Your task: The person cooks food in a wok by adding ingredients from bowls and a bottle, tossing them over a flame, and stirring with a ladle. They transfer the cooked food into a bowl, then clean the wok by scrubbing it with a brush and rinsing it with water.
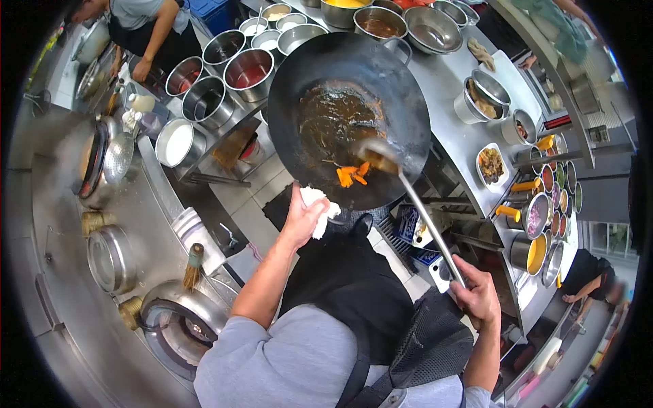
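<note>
A large black wok point(286, 102) is held out in front of me, with dark glossy sauce point(340, 122) and orange pieces point(350, 175) inside. My left hand point(305, 214) is closed around a folded white cloth point(320, 207) at the wok's near rim, gripping the wok through it. The handle it grips is hidden. My right hand point(478, 294) is wrapped round the long handle of a metal ladle point(428, 221). The ladle's bowl, slightly blurred, is inside the wok beside the orange pieces.
Steel pots point(249, 71) of sauces crowd the counter beyond the wok. On the right counter are a white dish of food point(491, 166) and several ingredient containers point(537, 214). A burner point(180, 326) and a brush point(194, 265) are at left. Other people point(153, 30) work nearby.
</note>
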Demonstrator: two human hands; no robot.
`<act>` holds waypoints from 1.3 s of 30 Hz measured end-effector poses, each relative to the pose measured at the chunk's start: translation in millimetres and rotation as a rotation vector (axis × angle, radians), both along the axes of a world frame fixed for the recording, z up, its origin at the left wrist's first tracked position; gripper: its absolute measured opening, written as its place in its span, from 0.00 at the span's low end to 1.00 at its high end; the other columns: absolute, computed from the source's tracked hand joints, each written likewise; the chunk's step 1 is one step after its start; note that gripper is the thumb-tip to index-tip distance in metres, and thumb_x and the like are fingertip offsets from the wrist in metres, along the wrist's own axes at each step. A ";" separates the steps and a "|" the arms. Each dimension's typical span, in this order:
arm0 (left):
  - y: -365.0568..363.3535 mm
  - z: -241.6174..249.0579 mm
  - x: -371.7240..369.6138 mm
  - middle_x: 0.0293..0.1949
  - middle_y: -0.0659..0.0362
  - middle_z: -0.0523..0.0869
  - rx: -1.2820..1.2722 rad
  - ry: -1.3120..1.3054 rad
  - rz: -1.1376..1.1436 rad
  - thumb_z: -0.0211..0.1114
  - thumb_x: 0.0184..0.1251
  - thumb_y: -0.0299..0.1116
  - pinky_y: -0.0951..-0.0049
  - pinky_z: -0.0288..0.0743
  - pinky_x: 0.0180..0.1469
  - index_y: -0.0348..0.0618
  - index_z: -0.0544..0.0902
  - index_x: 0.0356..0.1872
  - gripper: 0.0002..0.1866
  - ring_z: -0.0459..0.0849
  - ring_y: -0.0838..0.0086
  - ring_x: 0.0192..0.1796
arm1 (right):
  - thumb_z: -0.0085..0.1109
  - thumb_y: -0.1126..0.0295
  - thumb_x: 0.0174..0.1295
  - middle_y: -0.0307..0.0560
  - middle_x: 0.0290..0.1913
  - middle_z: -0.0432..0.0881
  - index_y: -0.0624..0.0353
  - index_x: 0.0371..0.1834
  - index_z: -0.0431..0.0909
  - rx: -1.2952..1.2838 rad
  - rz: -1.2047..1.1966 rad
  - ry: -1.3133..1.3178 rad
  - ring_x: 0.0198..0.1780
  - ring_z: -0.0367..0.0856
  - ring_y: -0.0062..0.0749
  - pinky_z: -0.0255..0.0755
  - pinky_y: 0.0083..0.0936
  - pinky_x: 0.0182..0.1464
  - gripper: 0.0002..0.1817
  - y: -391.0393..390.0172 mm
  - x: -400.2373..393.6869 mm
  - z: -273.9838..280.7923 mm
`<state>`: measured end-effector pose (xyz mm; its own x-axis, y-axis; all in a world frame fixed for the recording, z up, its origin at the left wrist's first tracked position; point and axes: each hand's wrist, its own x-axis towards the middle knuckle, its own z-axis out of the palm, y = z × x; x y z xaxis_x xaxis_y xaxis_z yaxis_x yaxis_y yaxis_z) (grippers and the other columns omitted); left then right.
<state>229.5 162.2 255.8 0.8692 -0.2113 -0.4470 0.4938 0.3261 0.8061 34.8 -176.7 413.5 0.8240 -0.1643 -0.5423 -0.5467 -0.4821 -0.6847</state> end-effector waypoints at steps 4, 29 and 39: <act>2.9 -18.3 -4.7 0.42 0.57 0.78 -0.007 -0.123 -0.003 0.61 0.66 0.20 0.78 0.79 0.39 0.32 0.40 0.76 0.45 0.81 0.78 0.40 | 0.61 0.75 0.64 0.36 0.27 0.76 0.62 0.72 0.68 0.066 -0.113 -0.094 0.19 0.72 0.15 0.69 0.19 0.20 0.31 5.3 19.6 -4.2; 3.0 -25.4 -6.5 0.40 0.58 0.79 0.022 -0.041 0.062 0.63 0.65 0.21 0.79 0.78 0.37 0.36 0.60 0.58 0.25 0.82 0.79 0.39 | 0.58 0.82 0.65 0.50 0.26 0.80 0.61 0.73 0.67 0.838 -0.315 0.223 0.16 0.74 0.23 0.68 0.17 0.17 0.30 17.5 24.0 5.8; -3.4 -14.2 -3.5 0.42 0.55 0.80 0.010 0.044 0.083 0.64 0.66 0.22 0.75 0.79 0.44 0.29 0.46 0.70 0.39 0.82 0.75 0.43 | 0.62 0.78 0.62 0.57 0.26 0.79 0.67 0.72 0.66 1.047 -0.448 0.235 0.12 0.68 0.24 0.61 0.17 0.11 0.32 4.0 13.8 15.2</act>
